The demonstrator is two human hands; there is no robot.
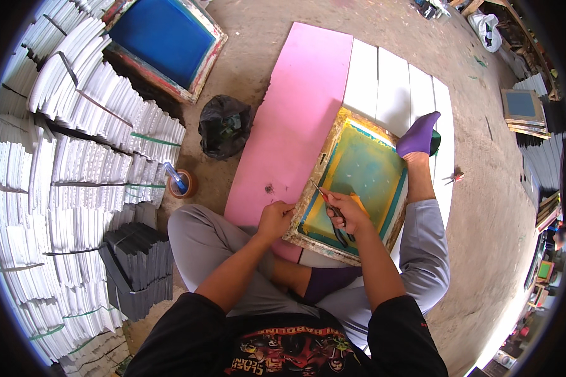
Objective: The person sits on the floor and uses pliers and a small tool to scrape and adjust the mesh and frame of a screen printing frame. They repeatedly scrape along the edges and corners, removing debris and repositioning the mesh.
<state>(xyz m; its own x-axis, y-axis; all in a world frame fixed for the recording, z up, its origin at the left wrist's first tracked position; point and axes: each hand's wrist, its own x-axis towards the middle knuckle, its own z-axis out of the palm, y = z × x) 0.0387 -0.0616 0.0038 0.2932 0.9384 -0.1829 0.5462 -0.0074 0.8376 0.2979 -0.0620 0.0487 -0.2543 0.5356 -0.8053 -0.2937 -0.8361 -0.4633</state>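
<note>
A screen-printing frame [351, 247] with a worn, paint-crusted wooden border and a green and yellow mesh lies tilted in front of my crossed legs. My right hand [351, 213] is closed around a pair of pliers [327, 202] with dark and red handles, held over the mesh. The jaws point up and left, near the frame's left border. At that same border, lower down, my left hand [275, 220] is closed, fingertips pinched by the wood. Whatever they pinch, if anything, is too small to make out. My foot in a purple sock [419, 134] is by the frame's upper right corner.
Pink board [302, 81] and white boards [393, 88] lie beneath the frame. Left stand tall stacks of bound white paper [75, 157], a black plastic bag [225, 129] and a brown pot [182, 184]. A blue screen [163, 38] sits behind; a red-handled tool [457, 178] lies right.
</note>
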